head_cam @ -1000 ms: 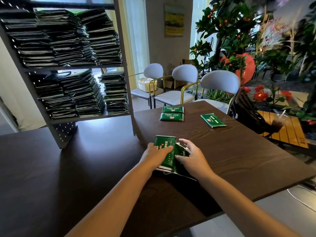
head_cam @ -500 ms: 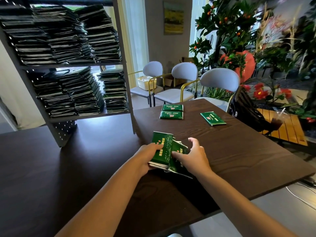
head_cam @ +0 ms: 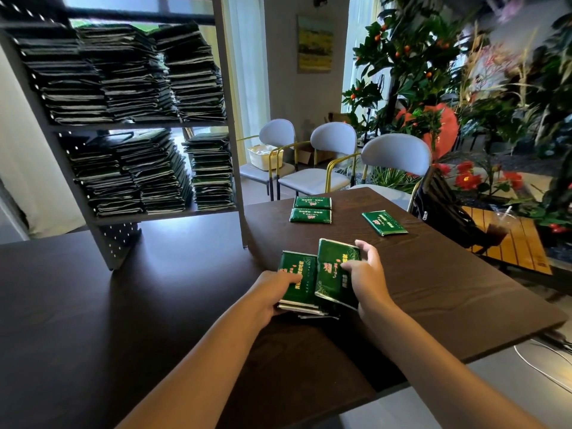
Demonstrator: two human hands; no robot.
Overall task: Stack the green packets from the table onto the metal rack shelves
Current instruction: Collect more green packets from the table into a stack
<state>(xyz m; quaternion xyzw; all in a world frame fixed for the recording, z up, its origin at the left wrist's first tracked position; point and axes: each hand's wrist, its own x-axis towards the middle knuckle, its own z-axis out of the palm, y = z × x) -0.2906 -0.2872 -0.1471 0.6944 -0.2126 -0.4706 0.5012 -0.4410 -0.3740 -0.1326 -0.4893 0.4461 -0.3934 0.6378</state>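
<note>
Two bare hands on flat green foil packets near dark wooden table's (head_cam: pixel 433 305) front edge: left hand (head_cam: pixel 267 294) grips small pile (head_cam: pixel 297 278); right hand (head_cam: pixel 363 275) has just peeled off top packet (head_cam: pixel 332 270), now pinched beside pile. Grey metal rack (head_cam: pixel 230 125) beyond table's left end awaits.

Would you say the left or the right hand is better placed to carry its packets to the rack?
Left, probably: the left hand grips a packet pile on the metal rack side.

Place: a shop or café-like lounge
Stock: metal rack (head_cam: pixel 230 119) packed with stacked packets
Seating: row of padded chairs (head_cam: pixel 332 144)
Decor: fruiting plants (head_cam: pixel 399 57), wall painting (head_cam: pixel 315 43)
</note>
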